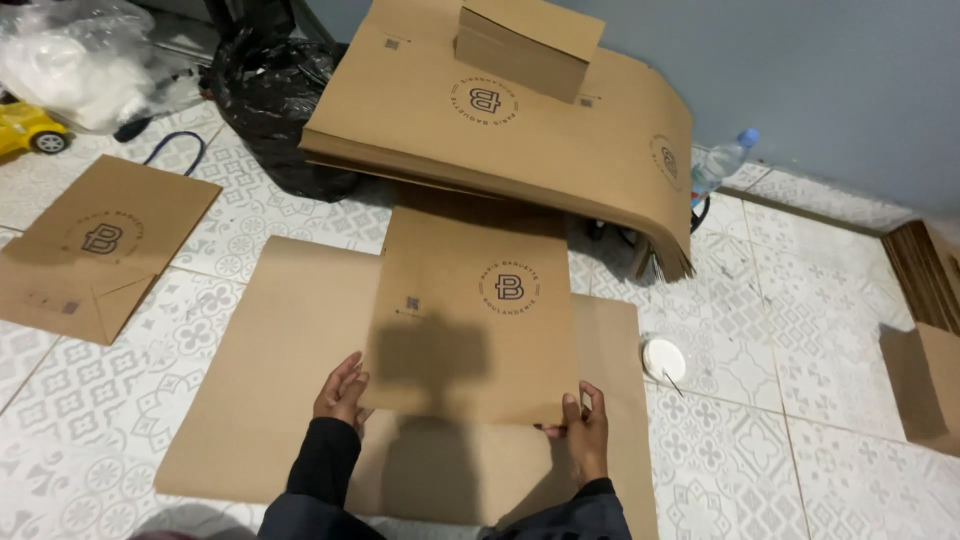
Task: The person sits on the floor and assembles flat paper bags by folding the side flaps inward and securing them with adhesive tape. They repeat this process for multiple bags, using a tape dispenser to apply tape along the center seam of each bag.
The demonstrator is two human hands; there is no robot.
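**Flat brown paper bag held by its near corners**

The left hand (340,392) pinches the bag's near left corner, fingers closed on the edge. The paper bag (470,310) lies flat on a cardboard sheet (270,380) on the tiled floor (800,420). It looks light, thin and floppy, easily creased, so the corners are the sensible hold. Its long axis runs away from the person, round logo upright. The right hand (585,432) grips the near right corner likewise.
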